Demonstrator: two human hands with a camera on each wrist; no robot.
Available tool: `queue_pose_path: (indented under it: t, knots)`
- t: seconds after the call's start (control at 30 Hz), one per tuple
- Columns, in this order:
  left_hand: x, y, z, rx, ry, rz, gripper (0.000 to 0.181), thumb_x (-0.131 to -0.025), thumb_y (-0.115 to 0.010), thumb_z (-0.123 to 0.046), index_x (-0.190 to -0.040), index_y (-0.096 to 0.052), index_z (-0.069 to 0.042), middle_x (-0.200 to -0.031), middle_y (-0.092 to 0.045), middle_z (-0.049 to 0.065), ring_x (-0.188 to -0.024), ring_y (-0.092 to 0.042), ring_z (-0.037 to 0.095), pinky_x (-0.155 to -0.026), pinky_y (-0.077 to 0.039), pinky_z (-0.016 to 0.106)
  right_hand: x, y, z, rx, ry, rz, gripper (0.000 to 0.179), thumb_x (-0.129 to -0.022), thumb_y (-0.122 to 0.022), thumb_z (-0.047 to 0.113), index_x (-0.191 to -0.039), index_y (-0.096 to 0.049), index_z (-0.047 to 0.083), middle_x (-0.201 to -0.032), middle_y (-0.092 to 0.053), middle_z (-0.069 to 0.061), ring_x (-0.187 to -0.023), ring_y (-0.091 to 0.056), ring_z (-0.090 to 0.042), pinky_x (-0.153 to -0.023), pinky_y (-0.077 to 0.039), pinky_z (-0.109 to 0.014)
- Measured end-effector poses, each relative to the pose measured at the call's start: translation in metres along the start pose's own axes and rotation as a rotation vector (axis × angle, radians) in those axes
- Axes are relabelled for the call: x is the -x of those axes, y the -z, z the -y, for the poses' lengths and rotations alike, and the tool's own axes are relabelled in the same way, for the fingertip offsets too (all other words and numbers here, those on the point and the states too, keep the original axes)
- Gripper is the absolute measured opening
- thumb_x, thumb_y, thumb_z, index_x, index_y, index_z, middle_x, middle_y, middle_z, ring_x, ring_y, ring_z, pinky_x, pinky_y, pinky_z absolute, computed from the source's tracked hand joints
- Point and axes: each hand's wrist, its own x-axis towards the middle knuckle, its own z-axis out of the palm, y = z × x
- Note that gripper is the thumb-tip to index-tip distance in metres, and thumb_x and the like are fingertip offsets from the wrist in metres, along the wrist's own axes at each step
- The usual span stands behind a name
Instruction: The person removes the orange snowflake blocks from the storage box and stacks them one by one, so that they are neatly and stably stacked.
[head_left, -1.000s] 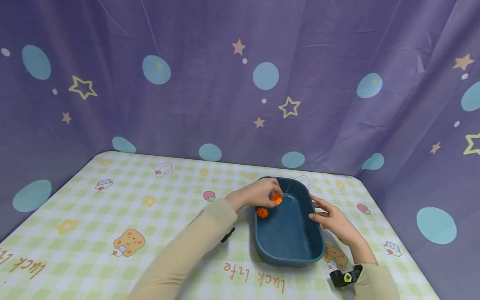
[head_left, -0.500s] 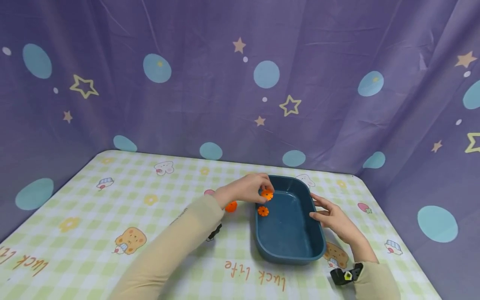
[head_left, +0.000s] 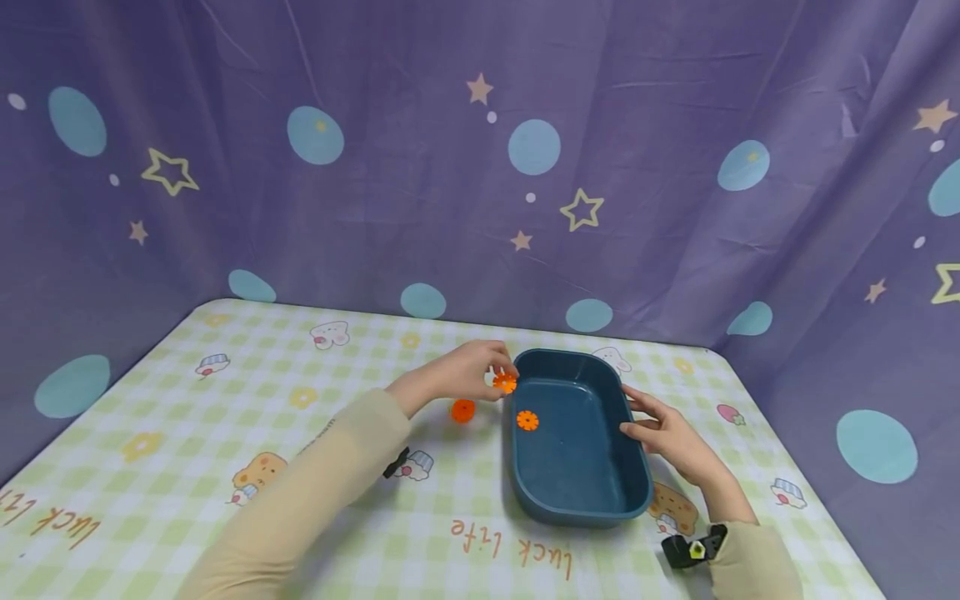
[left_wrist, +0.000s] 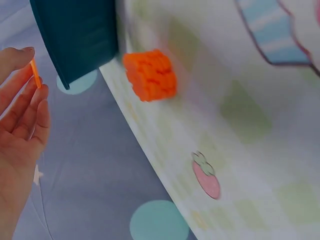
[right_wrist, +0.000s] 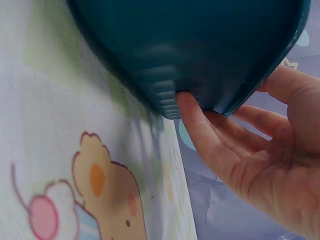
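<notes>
My left hand (head_left: 468, 371) pinches a thin orange flower-shaped disc (head_left: 505, 382) at the back left rim of a dark blue rectangular box (head_left: 577, 450). In the left wrist view the disc (left_wrist: 35, 73) appears edge-on between thumb and fingers. Another orange disc (head_left: 527, 421) is inside the box by its left wall. Just left of the box, a short stack of orange discs (left_wrist: 150, 75) stands on the table. My right hand (head_left: 667, 433) holds the box's right side, thumb over the rim and fingers (right_wrist: 200, 130) against the outer wall.
A green-and-white checked cloth (head_left: 225, 400) with printed cartoons covers the table. Behind it and at both sides hangs a purple curtain (head_left: 420, 208). A black wrist strap (head_left: 693, 548) sits on the right forearm.
My left hand has moved left with the pinched disc, from over the box's inside to its left rim. The orange stack has come into sight. My right hand stays on the box.
</notes>
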Motion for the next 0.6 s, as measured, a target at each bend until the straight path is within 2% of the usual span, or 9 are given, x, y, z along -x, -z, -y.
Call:
queue_pose_path:
  t: [0.37, 0.6]
  knots:
    - [0.026, -0.001, 0.017, 0.03, 0.054, -0.005, 0.028, -0.076, -0.066, -0.016, -0.103, -0.069, -0.008, -0.097, -0.058, -0.001, -0.087, -0.056, 0.016, -0.077, -0.047, 0.027, 0.0, 0.0, 0.001, 0.0, -0.004, 0.001, 0.064, -0.089, -0.057, 0.021, -0.144, -0.026, 0.016, -0.137, -0.033, -0.025, -0.115, -0.048, -0.039, -0.078, -0.049, -0.042]
    - [0.035, -0.011, 0.027, 0.035, 0.088, 0.006, 0.028, -0.075, -0.068, -0.016, -0.102, -0.069, -0.008, -0.096, -0.058, -0.002, -0.086, -0.056, 0.015, -0.077, -0.047, 0.027, 0.0, 0.0, 0.002, -0.005, -0.016, -0.004, 0.064, -0.088, -0.058, 0.022, -0.144, -0.026, 0.016, -0.137, -0.033, -0.025, -0.116, -0.048, -0.039, -0.078, -0.049, -0.042]
